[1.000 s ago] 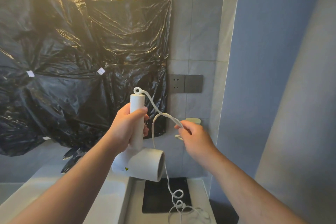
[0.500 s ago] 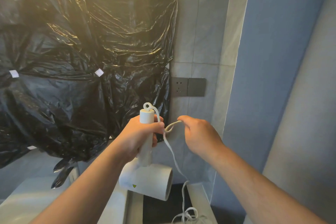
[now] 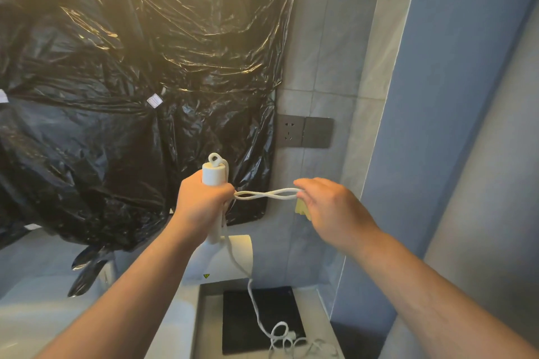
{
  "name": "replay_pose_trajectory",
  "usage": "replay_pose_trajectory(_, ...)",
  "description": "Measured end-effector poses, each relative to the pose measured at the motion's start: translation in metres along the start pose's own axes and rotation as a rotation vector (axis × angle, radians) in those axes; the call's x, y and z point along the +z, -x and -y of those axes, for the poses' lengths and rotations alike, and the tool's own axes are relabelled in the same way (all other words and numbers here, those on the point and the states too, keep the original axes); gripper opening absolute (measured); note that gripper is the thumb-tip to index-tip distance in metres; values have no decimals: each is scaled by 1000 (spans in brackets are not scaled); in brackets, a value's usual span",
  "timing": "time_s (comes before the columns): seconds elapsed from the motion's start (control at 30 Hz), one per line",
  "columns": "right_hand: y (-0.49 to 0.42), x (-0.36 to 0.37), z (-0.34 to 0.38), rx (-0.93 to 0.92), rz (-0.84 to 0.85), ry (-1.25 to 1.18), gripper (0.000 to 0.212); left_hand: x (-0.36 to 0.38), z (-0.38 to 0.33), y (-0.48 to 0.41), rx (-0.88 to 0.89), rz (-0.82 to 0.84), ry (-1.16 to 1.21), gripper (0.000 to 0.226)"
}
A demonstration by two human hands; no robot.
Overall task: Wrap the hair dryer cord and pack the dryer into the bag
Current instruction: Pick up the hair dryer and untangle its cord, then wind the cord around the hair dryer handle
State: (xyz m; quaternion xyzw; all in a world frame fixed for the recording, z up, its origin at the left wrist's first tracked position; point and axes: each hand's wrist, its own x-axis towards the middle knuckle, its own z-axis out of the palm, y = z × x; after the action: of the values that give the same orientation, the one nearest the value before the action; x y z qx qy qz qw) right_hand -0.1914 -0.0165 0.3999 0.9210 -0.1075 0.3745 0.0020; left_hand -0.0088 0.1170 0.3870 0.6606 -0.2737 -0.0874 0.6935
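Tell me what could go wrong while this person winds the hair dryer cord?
The loop of cord is only pinched by the right hand; it might slip and the wrap loosen. The slack lies in curls on the counter and could knot as it is drawn up. The left hand alone holds the hair dryer, so a hard tug might jerk it.

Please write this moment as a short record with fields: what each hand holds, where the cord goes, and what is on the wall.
Left hand: grips the handle of the white plastic hair dryer, barrel down.
Right hand: pinches a loop of the thin white cord, stretched sideways.
Rest of cord: hangs down, coils partly on the black rectangular mat.
Wall: crinkled black plastic sheet, dark socket plate.
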Motion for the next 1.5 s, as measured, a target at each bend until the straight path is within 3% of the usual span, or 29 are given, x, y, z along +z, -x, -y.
replay_pose_trajectory(0.17, -17, 7, -2, 542, -13, -468, 16, 3, 7, 2, 73, 18, -73, 14)
replay_pose_trajectory(0.27, -25, 11, 2, 765, -27, -550, 11, 3, 7, 6, 136, 62, -99, 14)
replay_pose_trajectory(0.43, -33, 19, 10, 945, -42, -710, 15, 0, 7, 9, 130, 156, -111, 16)
replay_pose_trajectory(0.53, -37, 16, 16, 1111, 13, -1071, 22, -3, 9, 9, 99, 191, -86, 17)
replay_pose_trajectory(0.63, -34, 9, 17, 1048, 69, -1572, 11, -7, 10, 7, 77, 184, -24, 19)
replay_pose_trajectory(0.7, -29, 5, 15, 918, 127, -1728, 24, -8, 10, 6, 75, 170, -26, 18)
replay_pose_trajectory(0.77, -26, 5, 14, 826, 175, -1628, 29, -10, 11, 5, 82, 168, -39, 16)
replay_pose_trajectory(0.87, -27, 7, 16, 703, 220, -976, 11, -14, 13, 4, 79, 188, -39, 19)
replay_pose_trajectory(0.93, -29, 9, 13, 601, 254, -556, 38, -16, 13, 5, 66, 207, -25, 16)
replay_pose_trajectory(1.0, -31, 9, 16, 609, 216, -432, 49, -15, 11, 8, 63, 225, -24, 17)
replay_pose_trajectory(1.17, -35, 19, 23, 831, 53, -687, 48, -8, 10, 14, 77, 247, 21, 18)
replay_pose_trajectory(1.3, -33, 20, 30, 916, 126, -755, 38, -3, 14, 14, 80, 180, 88, 17)
replay_pose_trajectory(1.5, -35, 9, 37, 950, 174, -1153, 15, -4, 13, 6, -10, 160, 197, 15)
